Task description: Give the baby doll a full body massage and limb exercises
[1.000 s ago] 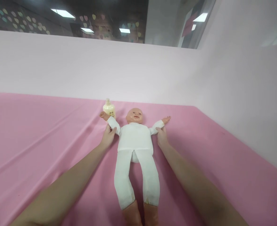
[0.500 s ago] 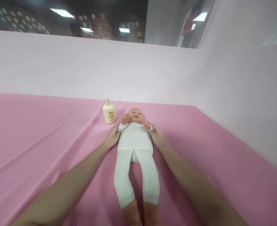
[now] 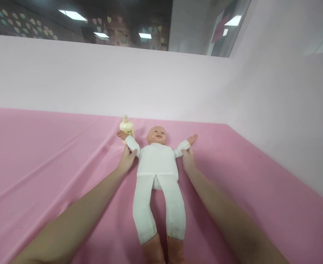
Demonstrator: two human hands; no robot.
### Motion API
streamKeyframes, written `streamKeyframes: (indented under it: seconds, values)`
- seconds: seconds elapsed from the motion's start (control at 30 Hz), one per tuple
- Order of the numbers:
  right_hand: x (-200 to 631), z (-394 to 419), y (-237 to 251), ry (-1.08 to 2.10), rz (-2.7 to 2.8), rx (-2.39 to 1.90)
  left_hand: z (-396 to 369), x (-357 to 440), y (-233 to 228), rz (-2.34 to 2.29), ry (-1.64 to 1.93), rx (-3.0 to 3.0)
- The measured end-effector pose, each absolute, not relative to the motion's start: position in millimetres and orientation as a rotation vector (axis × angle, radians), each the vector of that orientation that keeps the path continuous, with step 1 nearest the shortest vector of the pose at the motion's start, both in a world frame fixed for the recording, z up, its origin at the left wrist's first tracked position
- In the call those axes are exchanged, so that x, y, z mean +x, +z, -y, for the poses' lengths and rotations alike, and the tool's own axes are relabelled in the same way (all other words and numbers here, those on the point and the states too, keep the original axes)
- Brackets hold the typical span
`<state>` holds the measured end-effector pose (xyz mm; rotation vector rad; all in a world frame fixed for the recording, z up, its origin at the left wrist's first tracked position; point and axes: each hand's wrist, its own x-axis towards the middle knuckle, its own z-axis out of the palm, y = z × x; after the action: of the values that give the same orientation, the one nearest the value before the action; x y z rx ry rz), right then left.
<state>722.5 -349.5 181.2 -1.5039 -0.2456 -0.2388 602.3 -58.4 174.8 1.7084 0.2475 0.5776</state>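
A baby doll (image 3: 157, 159) in a white cloth body lies on its back, head at the far end and feet toward me. Its arms are spread out to both sides. My left hand (image 3: 126, 158) is closed on the doll's arm (image 3: 132, 145) on the left, thumb over the sleeve. On the other side, my right hand (image 3: 188, 158) grips the doll's other arm (image 3: 182, 147) from below, some fingers hidden. Behind the doll's left-side hand stands a cream-coloured bottle (image 3: 127, 125), its lower part covered by that arm.
A pink cloth (image 3: 54, 154) with long creases covers the surface. At the back rises a white wall (image 3: 109, 77) with a window (image 3: 139, 22) above it. Another white wall (image 3: 282, 102) borders the right side.
Both doll arms have swung outward and up from beside its chest, my hands moving apart with them. The doll's left-side hand now overlaps the bottle. The doll's body stays put.
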Motion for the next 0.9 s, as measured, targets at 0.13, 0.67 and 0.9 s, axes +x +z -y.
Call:
streamKeyframes:
  seconds: [0.13, 0.67, 0.9]
  values:
    - [710.1, 346.7, 189.1, -0.167, 0.322, -1.559, 65.0, 597.4, 183.2, -0.144, 0.555, 1.777]
    - [703.6, 340.9, 194.3, -0.165, 0.382, -1.511, 70.8, 592.3, 188.5, -0.14, 0.563, 1.774]
    - [723.9, 347.5, 178.7, -0.233, 0.277, -1.402, 53.9, 602.5, 174.8, -0.296, 0.693, 1.528]
